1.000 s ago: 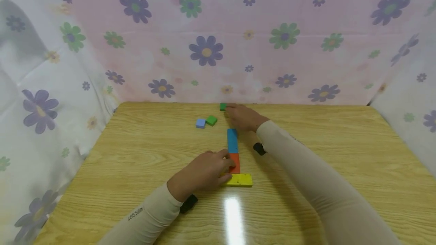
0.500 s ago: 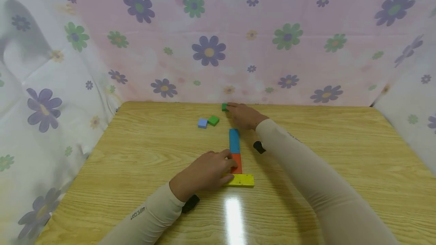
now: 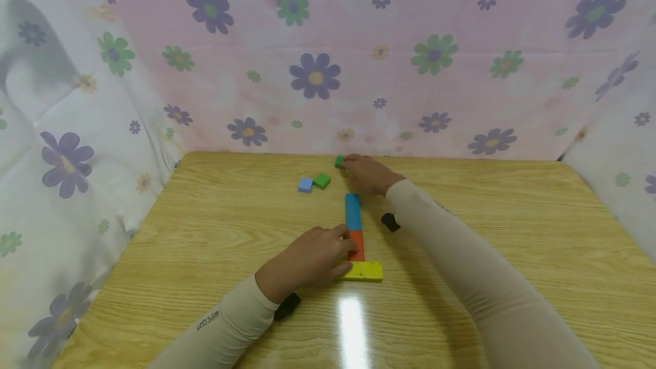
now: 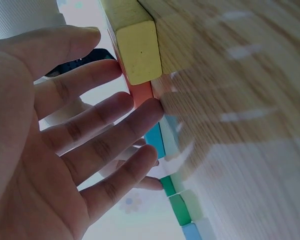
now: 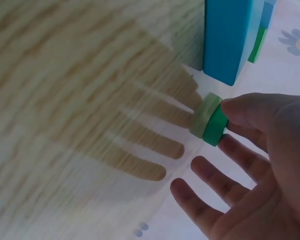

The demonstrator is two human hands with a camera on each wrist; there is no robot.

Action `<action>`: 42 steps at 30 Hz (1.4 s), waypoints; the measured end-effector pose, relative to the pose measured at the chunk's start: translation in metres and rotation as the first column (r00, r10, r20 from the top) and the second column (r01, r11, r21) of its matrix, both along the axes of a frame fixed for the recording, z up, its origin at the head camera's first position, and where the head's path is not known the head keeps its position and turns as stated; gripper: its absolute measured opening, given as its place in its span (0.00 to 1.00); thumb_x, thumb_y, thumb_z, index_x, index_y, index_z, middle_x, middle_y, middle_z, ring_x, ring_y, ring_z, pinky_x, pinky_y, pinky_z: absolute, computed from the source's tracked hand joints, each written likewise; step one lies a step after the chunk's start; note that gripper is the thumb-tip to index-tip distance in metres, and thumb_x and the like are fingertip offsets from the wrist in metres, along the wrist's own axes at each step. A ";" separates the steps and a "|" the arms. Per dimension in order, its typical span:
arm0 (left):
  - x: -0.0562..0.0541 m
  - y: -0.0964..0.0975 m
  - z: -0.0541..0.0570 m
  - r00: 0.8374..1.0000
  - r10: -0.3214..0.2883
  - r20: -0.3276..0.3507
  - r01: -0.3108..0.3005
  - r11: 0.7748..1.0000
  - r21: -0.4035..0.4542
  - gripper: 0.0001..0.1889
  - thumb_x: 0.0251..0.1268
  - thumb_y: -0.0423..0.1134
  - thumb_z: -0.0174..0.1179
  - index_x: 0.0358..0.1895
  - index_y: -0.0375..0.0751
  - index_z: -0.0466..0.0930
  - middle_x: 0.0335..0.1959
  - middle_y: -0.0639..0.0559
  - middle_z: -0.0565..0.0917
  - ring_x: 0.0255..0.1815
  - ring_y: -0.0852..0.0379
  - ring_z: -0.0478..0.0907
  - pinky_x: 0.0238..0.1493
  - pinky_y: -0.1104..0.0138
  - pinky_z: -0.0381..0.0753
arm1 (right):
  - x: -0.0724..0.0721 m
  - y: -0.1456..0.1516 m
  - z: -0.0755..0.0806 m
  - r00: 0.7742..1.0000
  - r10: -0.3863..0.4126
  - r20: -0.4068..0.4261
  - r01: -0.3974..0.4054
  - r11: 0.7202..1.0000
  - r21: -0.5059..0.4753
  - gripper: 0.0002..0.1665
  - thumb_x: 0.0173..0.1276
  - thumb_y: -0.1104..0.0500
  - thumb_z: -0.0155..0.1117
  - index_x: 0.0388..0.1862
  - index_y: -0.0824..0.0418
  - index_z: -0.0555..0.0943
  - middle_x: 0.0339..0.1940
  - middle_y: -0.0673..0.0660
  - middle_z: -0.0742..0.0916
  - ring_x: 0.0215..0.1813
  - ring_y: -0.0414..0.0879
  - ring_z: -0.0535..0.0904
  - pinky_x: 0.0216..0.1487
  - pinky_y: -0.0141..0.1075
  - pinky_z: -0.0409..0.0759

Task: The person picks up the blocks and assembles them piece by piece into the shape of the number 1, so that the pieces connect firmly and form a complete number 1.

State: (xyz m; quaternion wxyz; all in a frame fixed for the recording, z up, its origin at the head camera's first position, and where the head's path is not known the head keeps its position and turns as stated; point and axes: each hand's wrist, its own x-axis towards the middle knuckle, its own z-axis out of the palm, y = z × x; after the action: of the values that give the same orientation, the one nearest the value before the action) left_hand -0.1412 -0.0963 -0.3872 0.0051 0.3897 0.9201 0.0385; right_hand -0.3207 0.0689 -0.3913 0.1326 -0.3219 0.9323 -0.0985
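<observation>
In the head view my left hand (image 3: 311, 256) rests over the left part of a yellow block (image 3: 366, 271) and a red block (image 3: 357, 248), fingertips at the red one. The left wrist view shows its fingers loosely extended beside the yellow block's end (image 4: 139, 52). A long blue block (image 3: 352, 211) continues the row from the red one. At the table's far edge my right hand (image 3: 370, 175) pinches a small green block (image 3: 339, 162) between thumb and index finger. From the right wrist, that green block (image 5: 217, 126) lies close to its reflection on the tabletop.
Left of the right hand lie another green block (image 3: 322, 181) and a light blue block (image 3: 305, 185), side by side. They rest on a glossy wood-grain table (image 3: 215, 215). A flowered curtain (image 3: 359, 73) rises behind the far edge and at both sides.
The right hand's green block has turned slightly at the far edge. The left hand and the coloured row stay in place; the whole view has shifted a little.
</observation>
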 end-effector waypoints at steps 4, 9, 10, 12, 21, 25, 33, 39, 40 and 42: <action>0.000 0.000 -0.001 1.000 -0.005 -0.013 0.005 1.000 0.008 0.12 0.71 0.49 0.61 0.50 0.51 0.86 0.48 0.53 0.83 0.40 0.60 0.83 0.46 0.62 0.84 | 0.005 0.000 0.004 0.999 -0.024 0.025 0.024 1.000 -0.016 0.29 0.79 0.64 0.47 0.78 0.63 0.63 0.78 0.66 0.64 0.78 0.65 0.61 0.75 0.55 0.65; 0.001 0.000 -0.001 1.000 -0.009 -0.020 0.009 1.000 0.003 0.12 0.71 0.49 0.60 0.51 0.51 0.86 0.48 0.53 0.83 0.41 0.60 0.83 0.46 0.61 0.84 | 0.008 0.003 0.005 1.000 -0.005 0.007 0.005 1.000 -0.006 0.29 0.80 0.62 0.49 0.78 0.63 0.63 0.77 0.67 0.65 0.77 0.64 0.62 0.73 0.54 0.67; 0.001 0.000 -0.001 1.000 -0.009 -0.019 0.009 1.000 0.000 0.13 0.71 0.49 0.60 0.51 0.51 0.86 0.48 0.53 0.83 0.41 0.60 0.83 0.46 0.61 0.84 | 0.009 0.003 0.004 1.000 -0.002 0.005 0.002 1.000 -0.004 0.29 0.80 0.62 0.49 0.78 0.63 0.63 0.77 0.67 0.65 0.77 0.64 0.62 0.73 0.54 0.67; 0.001 0.001 -0.001 1.000 -0.006 -0.017 0.006 1.000 -0.003 0.13 0.71 0.49 0.60 0.51 0.51 0.86 0.48 0.53 0.83 0.42 0.60 0.83 0.46 0.61 0.84 | 0.010 0.004 0.004 1.000 0.006 -0.002 -0.006 1.000 0.000 0.29 0.80 0.62 0.49 0.78 0.64 0.62 0.77 0.67 0.66 0.76 0.64 0.63 0.73 0.54 0.67; 0.001 0.001 -0.001 1.000 -0.009 -0.023 0.009 1.000 0.005 0.12 0.71 0.49 0.60 0.51 0.51 0.86 0.47 0.53 0.83 0.41 0.61 0.83 0.45 0.62 0.84 | 0.017 0.008 0.001 0.999 0.015 -0.042 -0.015 1.000 0.011 0.28 0.80 0.64 0.46 0.77 0.65 0.63 0.75 0.67 0.67 0.72 0.65 0.67 0.69 0.53 0.71; 0.002 0.001 -0.001 1.000 -0.006 -0.026 0.006 1.000 0.000 0.12 0.71 0.49 0.60 0.51 0.52 0.86 0.48 0.53 0.83 0.41 0.60 0.83 0.45 0.62 0.84 | 0.023 0.011 0.002 0.997 0.027 -0.069 -0.027 1.000 0.009 0.27 0.79 0.66 0.47 0.75 0.66 0.66 0.72 0.68 0.70 0.69 0.65 0.70 0.68 0.53 0.73; 0.002 0.001 -0.002 0.999 -0.005 -0.032 0.005 1.000 -0.006 0.12 0.71 0.49 0.60 0.51 0.52 0.86 0.48 0.53 0.83 0.42 0.60 0.83 0.44 0.63 0.84 | 0.029 0.018 -0.004 0.998 0.000 -0.062 -0.002 1.000 -0.028 0.26 0.79 0.64 0.50 0.74 0.63 0.69 0.76 0.66 0.67 0.74 0.65 0.65 0.72 0.56 0.68; 0.003 0.002 0.000 1.000 0.001 -0.013 -0.002 1.000 -0.010 0.12 0.71 0.49 0.60 0.51 0.52 0.86 0.49 0.53 0.83 0.42 0.60 0.83 0.45 0.62 0.84 | 0.037 0.020 -0.005 0.999 0.007 -0.042 -0.010 0.998 -0.054 0.26 0.80 0.65 0.44 0.75 0.65 0.66 0.80 0.64 0.64 0.79 0.63 0.60 0.76 0.56 0.62; 0.003 0.002 0.000 1.000 0.003 -0.010 -0.003 1.000 -0.010 0.12 0.71 0.49 0.60 0.51 0.52 0.86 0.49 0.53 0.83 0.42 0.60 0.83 0.46 0.62 0.84 | 0.038 0.021 -0.005 0.999 0.007 -0.036 -0.009 0.998 -0.061 0.26 0.81 0.65 0.43 0.75 0.65 0.66 0.79 0.64 0.65 0.78 0.63 0.61 0.75 0.56 0.63; 0.002 0.002 -0.001 1.000 0.005 -0.010 -0.006 1.000 -0.013 0.12 0.71 0.49 0.61 0.51 0.52 0.86 0.49 0.53 0.83 0.42 0.60 0.83 0.46 0.62 0.84 | 0.042 0.022 -0.004 1.000 0.005 -0.017 -0.007 0.997 -0.082 0.26 0.81 0.65 0.42 0.75 0.65 0.66 0.78 0.64 0.66 0.77 0.64 0.63 0.76 0.57 0.62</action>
State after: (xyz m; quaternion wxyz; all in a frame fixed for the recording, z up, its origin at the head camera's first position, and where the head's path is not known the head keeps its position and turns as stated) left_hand -0.1389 -0.0946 -0.3878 0.0028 0.3873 0.9214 0.0307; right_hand -0.2790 0.0909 -0.3949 0.1119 -0.3307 0.9275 -0.1336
